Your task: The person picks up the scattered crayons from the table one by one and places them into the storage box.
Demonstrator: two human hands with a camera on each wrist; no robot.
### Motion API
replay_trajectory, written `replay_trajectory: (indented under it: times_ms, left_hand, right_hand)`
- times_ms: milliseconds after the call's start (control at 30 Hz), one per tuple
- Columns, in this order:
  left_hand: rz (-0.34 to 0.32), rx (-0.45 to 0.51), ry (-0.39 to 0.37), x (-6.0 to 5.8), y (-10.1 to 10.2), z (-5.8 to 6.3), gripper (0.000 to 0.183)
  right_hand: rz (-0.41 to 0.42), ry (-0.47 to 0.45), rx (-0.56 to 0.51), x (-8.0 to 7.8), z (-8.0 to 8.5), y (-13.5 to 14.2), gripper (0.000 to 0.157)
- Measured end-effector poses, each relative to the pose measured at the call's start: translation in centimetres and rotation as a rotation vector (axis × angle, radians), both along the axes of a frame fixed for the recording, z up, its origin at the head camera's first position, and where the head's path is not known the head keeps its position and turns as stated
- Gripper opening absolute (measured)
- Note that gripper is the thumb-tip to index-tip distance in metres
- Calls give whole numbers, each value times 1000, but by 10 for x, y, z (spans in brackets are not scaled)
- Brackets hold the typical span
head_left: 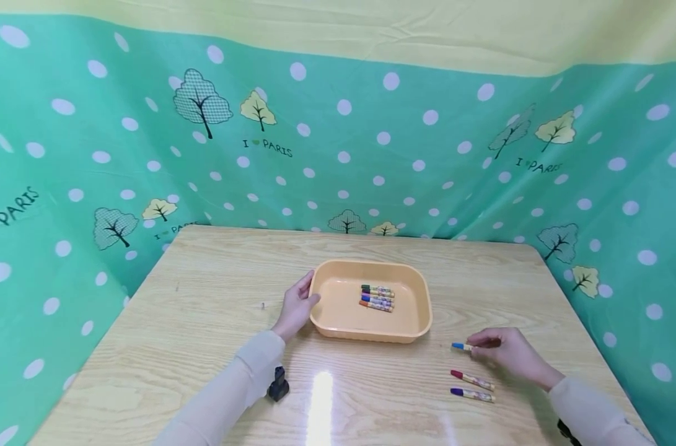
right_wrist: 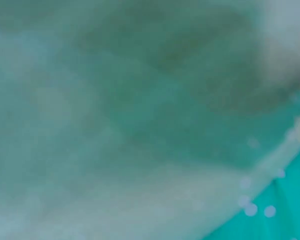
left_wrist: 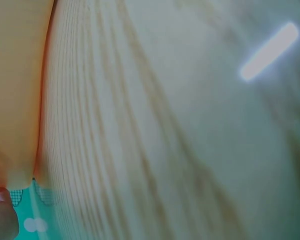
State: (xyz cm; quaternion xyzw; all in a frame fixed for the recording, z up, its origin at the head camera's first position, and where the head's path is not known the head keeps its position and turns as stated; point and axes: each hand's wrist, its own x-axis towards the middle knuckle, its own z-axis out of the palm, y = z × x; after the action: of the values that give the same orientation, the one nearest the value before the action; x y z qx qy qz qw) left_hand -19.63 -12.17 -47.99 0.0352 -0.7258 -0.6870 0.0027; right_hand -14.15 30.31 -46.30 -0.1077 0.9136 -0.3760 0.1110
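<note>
An orange-tan plastic tray (head_left: 349, 336) sits mid-table, and my left hand (head_left: 296, 306) grips its left rim, thumb over the edge. In the left wrist view the tray's wall (left_wrist: 15, 90) fills the left side, with a bit of the left hand (left_wrist: 2, 217) below. Several crayons (head_left: 378, 298) with dark green, purple, blue and orange tips lie side by side inside the tray. To the right of it my right hand (head_left: 507, 352) pinches a blue crayon (head_left: 461, 347) at the table surface. A red crayon (head_left: 472, 380) and a dark purple crayon (head_left: 472, 394) lie just nearer me.
The wooden table (head_left: 215, 272) meets a green dotted curtain (head_left: 338, 142) at its back and sides. A black wrist device (head_left: 279, 385) is at the left sleeve. The right wrist view is mostly blurred, showing tabletop and curtain (right_wrist: 270, 210).
</note>
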Motion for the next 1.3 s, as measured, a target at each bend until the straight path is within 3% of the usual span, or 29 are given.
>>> replay_trajectory:
  times_ms: [200, 333, 567, 767, 1133, 1300]
  left_hand:
    - [5, 0, -15, 0, 2, 1, 60]
    - [7, -6, -13, 0, 2, 0, 60]
    - [13, 11, -15, 1, 0, 0, 60]
    - [5, 9, -10, 1, -1, -1, 61]
    - [-1, -11, -3, 1, 1, 1, 60]
    - [0, -8, -8, 1, 2, 2, 60]
  right_hand:
    - [-49, 48, -18, -16, 30, -14, 24]
    - [-40, 66, -23, -28, 46, -34, 24]
    - [11, 72, -119, -52, 54, -85, 24]
    - [23, 45, -202, -65, 45, -122, 22]
    - [1, 24, -282, -84, 16, -160, 26]
    - [16, -23, -255, -89, 4, -170, 23]
